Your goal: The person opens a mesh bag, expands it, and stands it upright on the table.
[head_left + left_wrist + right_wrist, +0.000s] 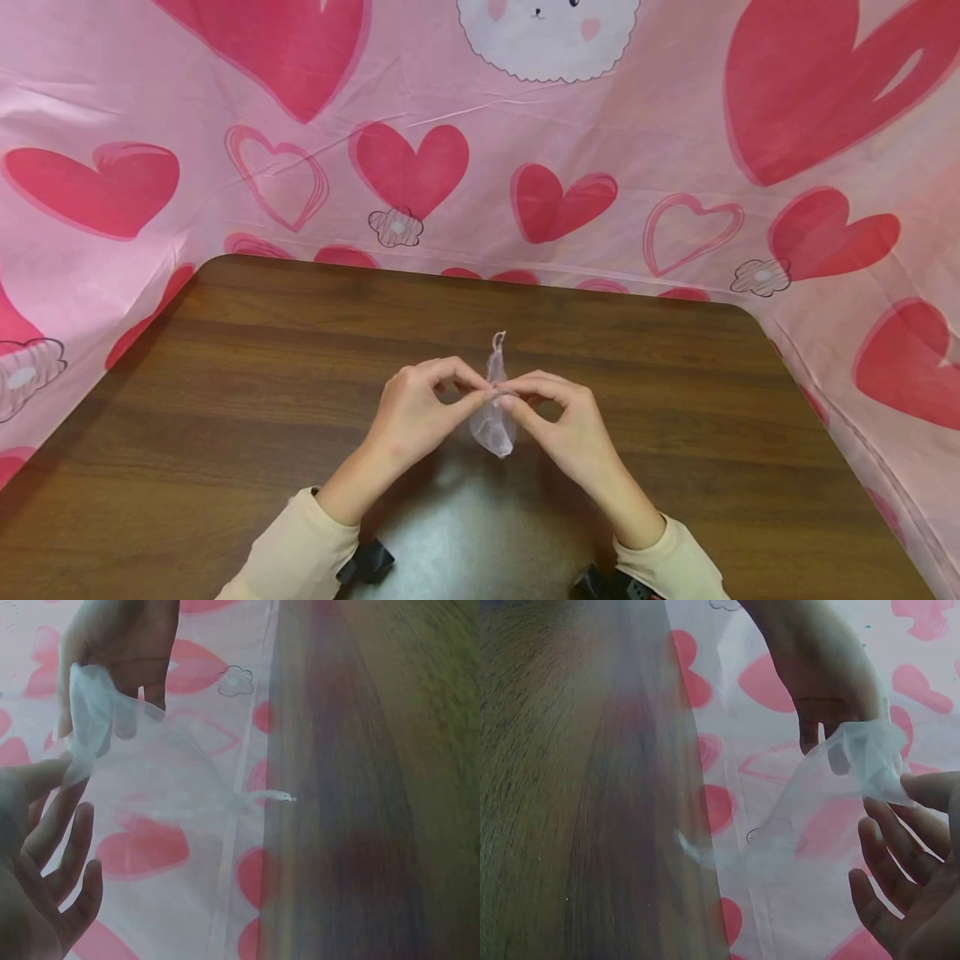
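Note:
A small sheer white bag (492, 436) of thin see-through fabric is held up over the wooden table, with a narrow twisted tip at one end. My left hand (420, 412) pinches one side of it between thumb and index finger. On the other side, my right hand (562, 421) pinches the fabric the same way, fingertips nearly meeting the left ones. The left wrist view shows the sheer bag (169, 765) spread out below the gathered edge. From the right wrist, its bunched edge (874, 754) lies between both hands' fingertips.
A dark brown wooden table (247, 400) with rounded far corners lies beneath the hands. Pink cloth (480, 150) printed with red hearts hangs behind it and at both sides. Black wrist devices (367, 562) sit by the cream sleeves (300, 550).

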A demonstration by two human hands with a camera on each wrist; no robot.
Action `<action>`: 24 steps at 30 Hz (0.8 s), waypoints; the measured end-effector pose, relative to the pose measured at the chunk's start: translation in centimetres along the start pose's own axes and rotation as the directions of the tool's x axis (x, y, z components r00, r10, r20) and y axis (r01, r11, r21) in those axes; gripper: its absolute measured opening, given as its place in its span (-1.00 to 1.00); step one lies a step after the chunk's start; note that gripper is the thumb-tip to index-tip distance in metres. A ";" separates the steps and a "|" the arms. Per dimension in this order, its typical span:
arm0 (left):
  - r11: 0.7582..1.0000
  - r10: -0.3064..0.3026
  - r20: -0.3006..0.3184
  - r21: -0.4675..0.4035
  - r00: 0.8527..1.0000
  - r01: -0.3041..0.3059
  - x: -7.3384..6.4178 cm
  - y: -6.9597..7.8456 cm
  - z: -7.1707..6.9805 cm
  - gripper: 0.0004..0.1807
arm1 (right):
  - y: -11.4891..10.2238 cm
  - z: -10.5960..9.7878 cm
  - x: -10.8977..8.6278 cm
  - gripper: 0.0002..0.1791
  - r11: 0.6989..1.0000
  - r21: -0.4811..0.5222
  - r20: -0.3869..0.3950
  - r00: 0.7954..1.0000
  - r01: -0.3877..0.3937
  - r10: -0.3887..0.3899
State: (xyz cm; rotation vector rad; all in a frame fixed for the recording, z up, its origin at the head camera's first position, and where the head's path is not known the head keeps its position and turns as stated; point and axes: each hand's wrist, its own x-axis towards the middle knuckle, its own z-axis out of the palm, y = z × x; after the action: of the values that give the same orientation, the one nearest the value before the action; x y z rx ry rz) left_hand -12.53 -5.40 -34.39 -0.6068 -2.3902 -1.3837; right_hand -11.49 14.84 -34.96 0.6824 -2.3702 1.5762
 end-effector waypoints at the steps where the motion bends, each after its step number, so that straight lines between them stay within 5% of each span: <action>1: 1.000 0.001 -0.003 -0.002 1.000 -0.001 0.0 0.0 0.0 -0.88 | 0.0 0.0 0.0 -0.86 1.000 -0.002 -0.002 1.000 0.001 -0.001; 13: 0.993 0.012 -0.031 0.115 0.999 -0.008 -0.1 -0.3 0.3 -0.81 | 0.2 0.2 0.0 -0.85 0.998 -0.061 -0.100 0.995 0.016 -0.022; 24: 0.976 -0.001 -0.104 0.218 0.995 0.024 -0.2 -0.4 0.3 -0.87 | 0.0 0.2 0.1 -0.90 0.999 -0.036 -0.083 0.997 -0.006 0.003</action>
State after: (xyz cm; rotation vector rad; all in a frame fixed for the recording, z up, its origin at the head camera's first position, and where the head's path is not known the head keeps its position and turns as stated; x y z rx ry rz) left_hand -12.58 -5.35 -34.96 -0.4511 -2.4222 -1.1062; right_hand -11.52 14.64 -34.97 0.5937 -2.3362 1.5280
